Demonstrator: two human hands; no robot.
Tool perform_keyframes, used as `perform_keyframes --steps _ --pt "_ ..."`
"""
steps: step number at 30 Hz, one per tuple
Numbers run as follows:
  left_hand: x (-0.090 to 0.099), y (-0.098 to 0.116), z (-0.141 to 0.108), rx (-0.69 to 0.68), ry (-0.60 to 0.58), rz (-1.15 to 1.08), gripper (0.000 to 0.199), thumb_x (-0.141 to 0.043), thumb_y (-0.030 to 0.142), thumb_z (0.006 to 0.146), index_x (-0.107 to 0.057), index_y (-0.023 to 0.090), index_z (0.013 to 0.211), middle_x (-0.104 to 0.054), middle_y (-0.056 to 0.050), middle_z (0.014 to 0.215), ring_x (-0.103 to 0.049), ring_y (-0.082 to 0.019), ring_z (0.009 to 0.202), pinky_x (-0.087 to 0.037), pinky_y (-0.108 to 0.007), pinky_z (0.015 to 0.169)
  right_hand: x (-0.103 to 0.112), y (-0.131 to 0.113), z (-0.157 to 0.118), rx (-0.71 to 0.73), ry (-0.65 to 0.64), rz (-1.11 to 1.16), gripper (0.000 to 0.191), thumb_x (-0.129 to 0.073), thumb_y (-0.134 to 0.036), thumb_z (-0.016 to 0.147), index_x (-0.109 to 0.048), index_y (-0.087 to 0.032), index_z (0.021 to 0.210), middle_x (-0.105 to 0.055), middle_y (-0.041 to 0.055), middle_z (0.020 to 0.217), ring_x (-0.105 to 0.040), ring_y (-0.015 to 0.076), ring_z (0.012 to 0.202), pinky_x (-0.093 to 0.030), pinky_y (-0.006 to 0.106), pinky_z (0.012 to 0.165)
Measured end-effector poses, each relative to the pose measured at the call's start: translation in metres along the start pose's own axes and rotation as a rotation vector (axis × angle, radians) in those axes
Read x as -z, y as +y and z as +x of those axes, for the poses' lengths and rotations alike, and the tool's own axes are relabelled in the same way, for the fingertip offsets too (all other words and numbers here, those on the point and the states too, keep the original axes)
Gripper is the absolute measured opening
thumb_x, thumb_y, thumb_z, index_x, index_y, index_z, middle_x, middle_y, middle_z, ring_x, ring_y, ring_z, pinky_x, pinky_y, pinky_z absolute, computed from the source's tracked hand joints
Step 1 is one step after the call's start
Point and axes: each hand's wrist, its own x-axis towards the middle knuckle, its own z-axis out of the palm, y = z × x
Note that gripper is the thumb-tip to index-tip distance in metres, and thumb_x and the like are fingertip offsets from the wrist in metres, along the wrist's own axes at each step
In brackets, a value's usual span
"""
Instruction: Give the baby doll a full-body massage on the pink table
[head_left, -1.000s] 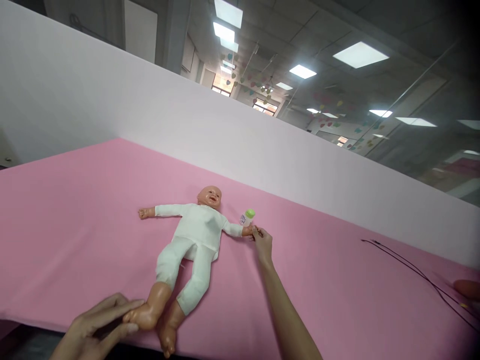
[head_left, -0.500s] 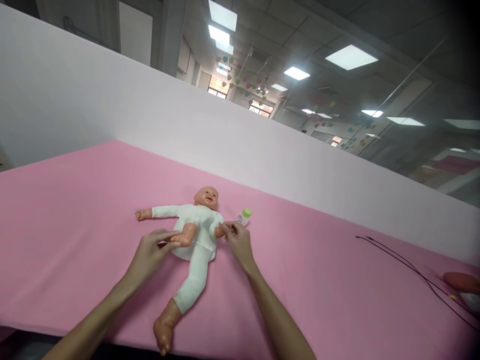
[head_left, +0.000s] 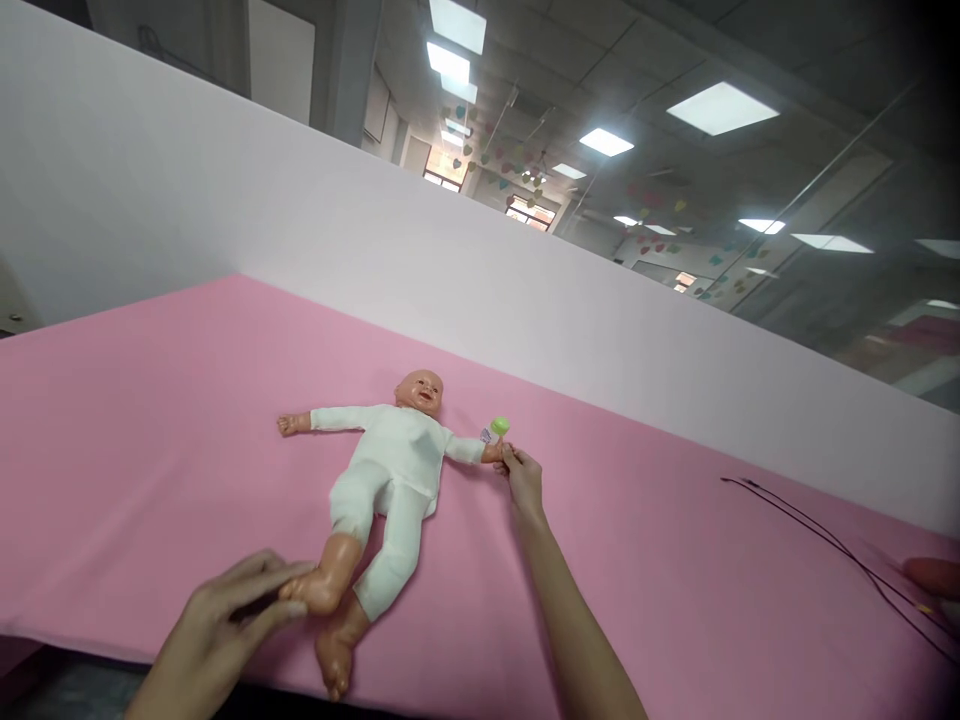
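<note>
A baby doll [head_left: 382, 470] in a white long-sleeved suit lies on its back on a pink sheet [head_left: 165, 470]. My left hand [head_left: 229, 625] is at the lower left, gripping the doll's bent foot [head_left: 315, 592] between thumb and fingers. The other leg lies beside it with its foot bare. My right hand [head_left: 521, 480] pinches the doll's outstretched hand [head_left: 491, 453]. Just beyond that hand stands a small baby bottle [head_left: 491, 431] with a green top, its lower part hidden behind the doll's hand.
A thin black cord [head_left: 832, 540] lies on the pink sheet to the right, and a reddish object [head_left: 932, 577] sits at the right edge. A tall white partition [head_left: 450, 270] runs along the sheet's far side, with a glass wall beyond.
My left hand has drawn the doll's bent leg down and away from its belly. My right hand has moved outward, stretching the doll's arm to the right.
</note>
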Motion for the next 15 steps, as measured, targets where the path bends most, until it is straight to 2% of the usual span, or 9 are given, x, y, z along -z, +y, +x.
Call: perform_keyframes --steps 2,4,7,9,11,12,15 --pt "-0.003 0.021 0.032 -0.054 0.045 0.006 0.029 -0.073 0.054 0.085 -0.086 0.032 0.099 -0.073 -0.002 0.079 -0.070 -0.021 0.071 -0.056 -0.025 0.063 -0.014 -0.023 -0.013 0.105 -0.089 -0.022 0.048 -0.079 -0.064 0.074 -0.073 -0.017 0.079 -0.065 0.0026 0.064 -0.058 0.0177 0.059 -0.051 0.032 0.060" --pt "-0.011 0.034 0.067 -0.089 0.079 0.000 0.029 -0.074 0.052 0.085 -0.085 0.030 0.100 -0.074 -0.002 0.082 -0.069 -0.020 0.073 -0.056 -0.027 0.066 -0.032 -0.038 -0.033 0.170 -0.194 -0.078 0.046 -0.075 -0.062 0.080 -0.075 -0.017 0.088 -0.068 0.0032 0.069 -0.058 0.0176 0.060 -0.050 0.032 0.060" --pt "-0.028 0.032 0.117 -0.104 0.074 -0.027 0.029 -0.074 0.048 0.084 -0.085 0.026 0.099 -0.078 -0.004 0.090 -0.071 -0.023 0.082 -0.057 -0.032 0.075 -0.058 -0.038 -0.064 0.242 -0.316 -0.194 0.039 -0.070 -0.057 0.087 -0.074 -0.018 0.087 -0.072 0.0052 0.080 -0.062 0.0184 0.067 -0.050 0.031 0.065" --pt "-0.036 0.024 0.139 -0.098 0.039 -0.044 0.029 -0.075 0.047 0.083 -0.085 0.023 0.096 -0.080 -0.006 0.093 -0.072 -0.026 0.087 -0.057 -0.035 0.079 -0.066 -0.031 -0.075 0.275 -0.341 -0.246 0.036 -0.067 -0.054 0.090 -0.073 -0.019 0.086 -0.074 0.0059 0.085 -0.064 0.0193 0.072 -0.051 0.031 0.068" --pt "-0.035 0.016 0.142 -0.094 0.027 -0.055 0.030 -0.076 0.047 0.081 -0.085 0.022 0.097 -0.080 -0.007 0.094 -0.073 -0.028 0.089 -0.058 -0.036 0.080 -0.063 -0.026 -0.070 0.265 -0.330 -0.231 0.036 -0.067 -0.054 0.090 -0.074 -0.019 0.088 -0.074 0.0057 0.084 -0.064 0.0193 0.071 -0.052 0.031 0.068" --pt "-0.030 0.013 0.136 -0.096 0.040 -0.057 0.031 -0.076 0.047 0.082 -0.085 0.022 0.098 -0.080 -0.007 0.094 -0.073 -0.027 0.089 -0.058 -0.035 0.081 -0.057 -0.024 -0.062 0.241 -0.316 -0.205 0.038 -0.068 -0.055 0.088 -0.075 -0.018 0.090 -0.074 0.0052 0.081 -0.064 0.0189 0.068 -0.052 0.031 0.067" --pt "-0.009 0.006 0.091 -0.100 0.097 -0.020 0.032 -0.074 0.051 0.084 -0.085 0.025 0.100 -0.078 -0.005 0.091 -0.073 -0.024 0.084 -0.059 -0.029 0.074 -0.025 -0.015 -0.024 0.128 -0.215 -0.117 0.047 -0.073 -0.061 0.080 -0.077 -0.016 0.089 -0.070 0.0031 0.068 -0.062 0.0182 0.060 -0.052 0.031 0.063"
